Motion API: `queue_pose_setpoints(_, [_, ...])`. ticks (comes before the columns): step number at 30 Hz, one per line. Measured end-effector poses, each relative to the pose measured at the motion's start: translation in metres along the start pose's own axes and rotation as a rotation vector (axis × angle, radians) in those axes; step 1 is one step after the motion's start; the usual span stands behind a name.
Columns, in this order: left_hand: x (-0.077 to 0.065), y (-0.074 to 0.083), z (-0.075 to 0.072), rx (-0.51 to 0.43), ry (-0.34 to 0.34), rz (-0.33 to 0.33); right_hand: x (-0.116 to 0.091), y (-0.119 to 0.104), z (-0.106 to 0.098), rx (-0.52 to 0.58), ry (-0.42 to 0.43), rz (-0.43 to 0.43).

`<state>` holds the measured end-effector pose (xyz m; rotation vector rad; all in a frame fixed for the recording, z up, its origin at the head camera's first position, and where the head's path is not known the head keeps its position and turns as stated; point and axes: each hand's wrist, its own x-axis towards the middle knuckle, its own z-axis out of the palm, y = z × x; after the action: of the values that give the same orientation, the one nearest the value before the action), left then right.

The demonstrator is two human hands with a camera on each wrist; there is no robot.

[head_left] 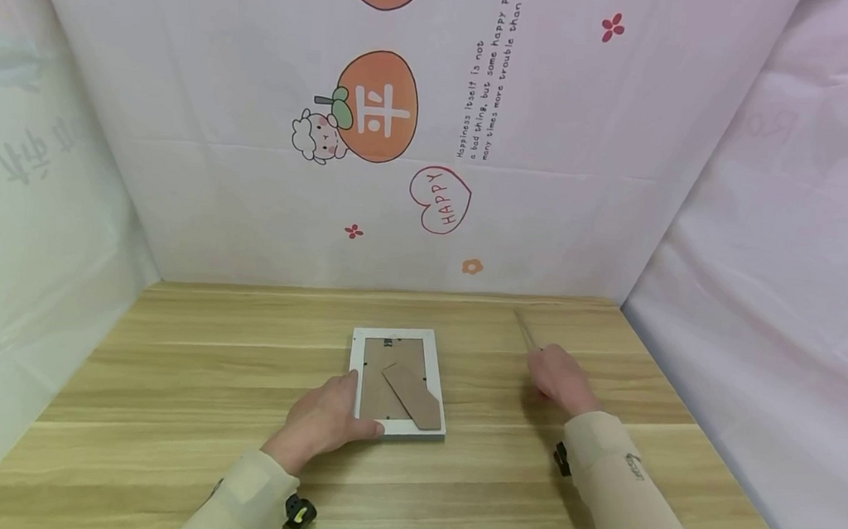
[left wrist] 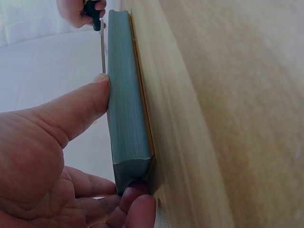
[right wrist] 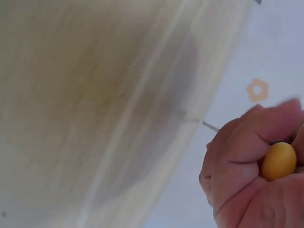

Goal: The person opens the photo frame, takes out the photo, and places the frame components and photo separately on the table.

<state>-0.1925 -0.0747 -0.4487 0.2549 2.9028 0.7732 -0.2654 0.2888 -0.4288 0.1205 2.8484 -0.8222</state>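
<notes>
A picture frame (head_left: 404, 427) lies back side up on the table, its white border around a brown backing board (head_left: 375, 393). A brown stand leg (head_left: 414, 392) lies slantwise across the board. My left hand (head_left: 324, 416) grips the frame's near left corner, thumb on the near border and fingertips tucked at the corner in the left wrist view, where the frame's edge looks blue-green (left wrist: 126, 95). Off to the right and above the table, my right hand (head_left: 560, 377) holds a screwdriver, its thin shaft (head_left: 526, 329) pointing away. The handle's yellow end (right wrist: 279, 161) shows in the right wrist view.
The wood-grain table (head_left: 224, 340) ends at a white printed cloth (head_left: 249, 201) at the back. More white cloth hangs at the left (head_left: 41, 185) and right (head_left: 781, 284) sides.
</notes>
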Motion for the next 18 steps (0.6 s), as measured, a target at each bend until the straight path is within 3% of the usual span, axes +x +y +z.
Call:
queue_pose_setpoints(8, [-0.001, 0.0, -0.001, -0.003, -0.002, -0.001, -0.014, -0.022, -0.001, 0.095, 0.024, -0.025])
queue_pose_setpoints(18, [-0.001, -0.001, -0.002, -0.004, 0.002, 0.018, -0.027, -0.045, 0.005, 0.003, 0.045, -0.135])
